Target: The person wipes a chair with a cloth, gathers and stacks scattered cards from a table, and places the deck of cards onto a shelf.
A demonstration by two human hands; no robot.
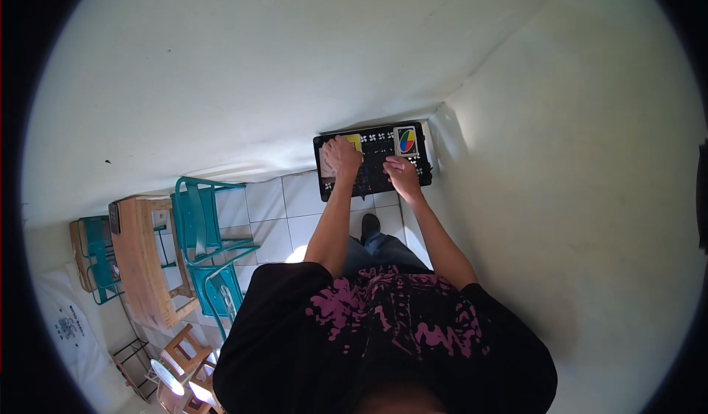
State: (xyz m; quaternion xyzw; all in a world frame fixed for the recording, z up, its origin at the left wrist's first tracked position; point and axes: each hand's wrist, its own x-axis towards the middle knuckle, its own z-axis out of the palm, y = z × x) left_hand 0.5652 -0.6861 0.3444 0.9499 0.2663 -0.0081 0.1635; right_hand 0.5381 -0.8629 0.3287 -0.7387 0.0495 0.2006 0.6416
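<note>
A black plastic rack (pixel 378 148) with a cut-out pattern stands in the corner against the wall. My left hand (pixel 341 156) reaches over its left part, fingers spread over a flat pale item (pixel 326 164) and beside a yellow item (pixel 355 142). The hand covers much of both, so their kind does not show. At the rack's right side lies an UNO card box (pixel 406 142), its multicoloured oval facing up. Just below that box is my right hand (pixel 400 174), apart from it, with curled fingers; anything inside them is hidden.
Walls (pixel 553 156) close in ahead and on the right. On the left are teal metal chairs (pixel 198 215) and a wooden table (pixel 144 263). Wooden stools (pixel 184 351) stand farther back. The floor has white tiles (pixel 269 237); a dark shoe (pixel 370 226) shows below the rack.
</note>
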